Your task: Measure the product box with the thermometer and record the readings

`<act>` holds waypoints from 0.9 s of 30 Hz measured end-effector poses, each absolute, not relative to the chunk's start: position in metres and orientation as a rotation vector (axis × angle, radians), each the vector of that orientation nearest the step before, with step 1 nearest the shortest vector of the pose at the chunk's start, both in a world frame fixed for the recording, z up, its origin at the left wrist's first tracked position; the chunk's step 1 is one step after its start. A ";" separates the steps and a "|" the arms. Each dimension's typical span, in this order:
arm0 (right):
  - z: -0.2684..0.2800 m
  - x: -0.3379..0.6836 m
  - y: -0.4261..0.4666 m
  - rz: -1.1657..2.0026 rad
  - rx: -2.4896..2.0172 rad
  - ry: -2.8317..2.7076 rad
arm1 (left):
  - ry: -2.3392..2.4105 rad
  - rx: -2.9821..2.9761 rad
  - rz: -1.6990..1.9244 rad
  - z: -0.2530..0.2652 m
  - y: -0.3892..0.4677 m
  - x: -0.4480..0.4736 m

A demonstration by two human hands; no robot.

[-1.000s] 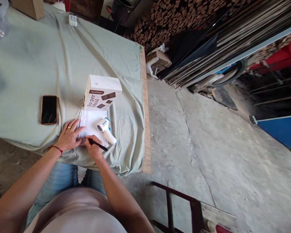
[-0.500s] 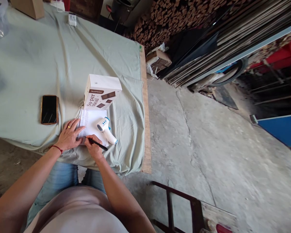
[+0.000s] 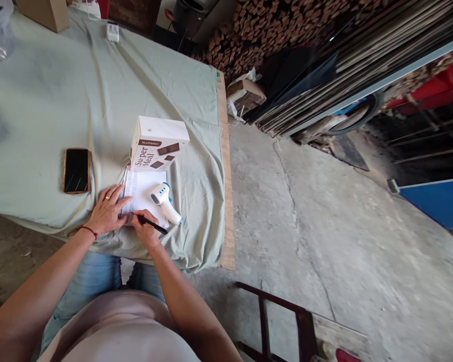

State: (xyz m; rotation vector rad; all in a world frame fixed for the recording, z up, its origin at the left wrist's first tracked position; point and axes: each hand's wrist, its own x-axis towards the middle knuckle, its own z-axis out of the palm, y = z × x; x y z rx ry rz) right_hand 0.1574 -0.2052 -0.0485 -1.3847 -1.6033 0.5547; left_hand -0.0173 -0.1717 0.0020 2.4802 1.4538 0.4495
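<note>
A notebook (image 3: 147, 182) with writing down its left side lies near the table's front edge. My left hand (image 3: 107, 210) rests on its left edge, fingers spread, a ring on one finger. In my right hand (image 3: 146, 232) is a black pen (image 3: 154, 224), its tip down at the page by the lower end of the writing. A white and blue infrared thermometer (image 3: 166, 202) lies across the right part of the page. Just behind the notebook stands a white "Su-per Meal" box (image 3: 160, 143).
On the cloth-covered table (image 3: 53, 95), a phone (image 3: 77, 170) lies to the left. A small white box (image 3: 112, 31) and a cardboard box (image 3: 45, 14) sit at the far side. Right of the table's wooden edge (image 3: 226, 201) are concrete floor and a dark metal frame (image 3: 264, 322).
</note>
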 end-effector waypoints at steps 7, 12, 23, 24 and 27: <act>-0.048 0.159 -0.206 0.584 -1.364 -1.588 | 1.458 2.494 0.447 0.002 -0.172 -0.017; -0.046 0.159 -0.206 0.590 -1.362 -1.547 | 1.463 2.518 0.429 0.001 -0.171 -0.017; -0.047 0.159 -0.205 0.606 -1.369 -1.592 | 1.450 2.492 0.448 0.002 -0.171 -0.017; -0.048 0.160 -0.205 0.612 -1.365 -1.589 | 1.451 2.497 0.441 0.002 -0.171 -0.017; -0.049 0.160 -0.205 0.633 -1.345 -1.581 | 1.459 2.513 0.421 0.003 -0.172 -0.017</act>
